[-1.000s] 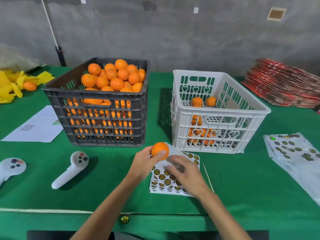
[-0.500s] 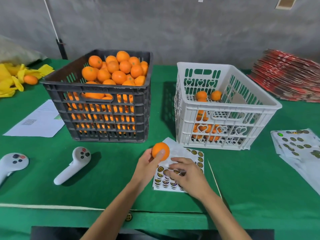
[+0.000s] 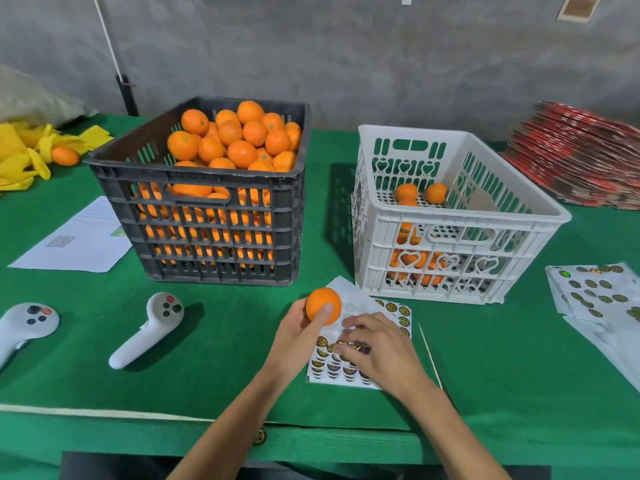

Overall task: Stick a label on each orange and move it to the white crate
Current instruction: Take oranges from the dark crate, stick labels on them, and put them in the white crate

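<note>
My left hand (image 3: 298, 327) gripped the orange (image 3: 323, 305) just above the sheet (image 3: 360, 341), near the white crate (image 3: 450, 244), while my right hand (image 3: 374, 348) pinched a label (image 3: 346, 346) loose, which next needed pressing onto the peel.

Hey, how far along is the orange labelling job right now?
Early. The white crate holds only a few oranges. In hand: the left hand grips one orange while the right hand picks at the sticker sheet. Left: the black crate, heaped full.
</note>
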Tool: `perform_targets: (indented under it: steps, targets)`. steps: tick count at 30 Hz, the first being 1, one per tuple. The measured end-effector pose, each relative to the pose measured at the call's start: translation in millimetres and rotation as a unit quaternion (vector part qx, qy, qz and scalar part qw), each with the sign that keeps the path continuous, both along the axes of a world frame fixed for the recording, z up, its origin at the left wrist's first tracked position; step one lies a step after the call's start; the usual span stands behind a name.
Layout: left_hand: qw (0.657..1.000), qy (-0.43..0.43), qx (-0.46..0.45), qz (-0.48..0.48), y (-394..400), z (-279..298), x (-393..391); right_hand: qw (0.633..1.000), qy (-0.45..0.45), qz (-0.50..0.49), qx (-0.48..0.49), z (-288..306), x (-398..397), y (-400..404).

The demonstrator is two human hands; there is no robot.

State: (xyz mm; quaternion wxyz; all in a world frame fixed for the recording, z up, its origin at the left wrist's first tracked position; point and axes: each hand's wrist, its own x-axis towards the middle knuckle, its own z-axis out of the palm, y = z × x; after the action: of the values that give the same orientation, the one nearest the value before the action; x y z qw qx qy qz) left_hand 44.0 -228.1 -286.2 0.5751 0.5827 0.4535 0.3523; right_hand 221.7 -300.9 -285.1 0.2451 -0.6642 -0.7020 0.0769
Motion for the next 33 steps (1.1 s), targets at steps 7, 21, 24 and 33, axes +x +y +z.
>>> perform_targets:
  steps: [7,21,24,33]
  targets:
    - [1.0,-0.014,0.006,-0.002,-2,-2,0,0.972,0.23,-0.035,-0.029,-1,-6,1]
    - [1.0,-0.013,-0.012,-0.01,1,-5,0,0.962,-0.2,0.069,0.171,4,8,-21]
    - [1.0,-0.018,-0.011,-0.01,0,-5,0,0.956,-0.219,0.067,0.184,7,3,-25]
    - [1.0,-0.005,0.0,-0.007,-1,-4,-1,0.972,-0.18,0.037,0.146,7,-5,-28]
